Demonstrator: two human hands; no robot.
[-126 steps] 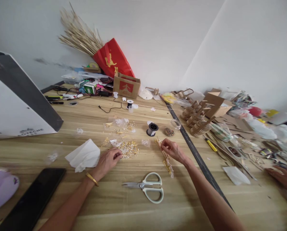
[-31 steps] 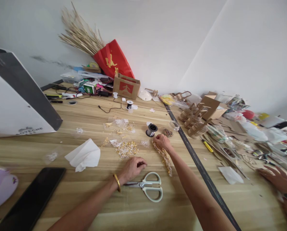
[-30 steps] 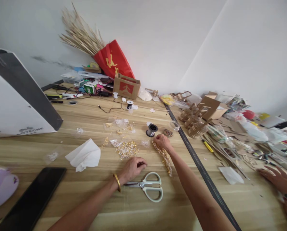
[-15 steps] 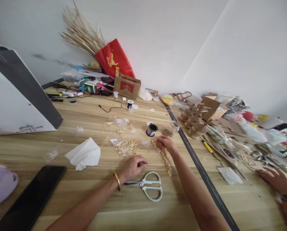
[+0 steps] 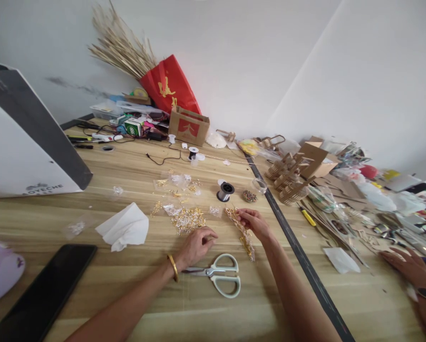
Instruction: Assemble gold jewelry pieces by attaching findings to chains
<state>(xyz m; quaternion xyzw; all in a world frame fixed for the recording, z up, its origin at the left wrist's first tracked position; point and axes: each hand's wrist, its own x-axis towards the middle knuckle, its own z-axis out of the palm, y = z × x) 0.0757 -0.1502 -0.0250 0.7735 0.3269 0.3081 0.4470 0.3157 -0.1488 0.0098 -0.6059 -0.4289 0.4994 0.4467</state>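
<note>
My right hand is closed in a pinch on a small gold piece at the upper end of a long heap of gold jewelry findings; its exact shape is too small to make out. My left hand, with a gold bangle on its wrist, rests on the table with loosely curled fingers. A gap shows between thumb and forefinger, and I see nothing held there. Just beyond it spreads a pile of gold and silver findings. Scissors with pale handles lie nearer me, by the left wrist.
A spool of wire and a cluster of brown beads sit behind my right hand. Tissue and a black phone lie left. Small woven baskets, a yellow cutter and another person's hand are right.
My right hand has shifted slightly toward me and to the right, its fingertips now pinched on a small gold piece. The left hand stays nearly still.
</note>
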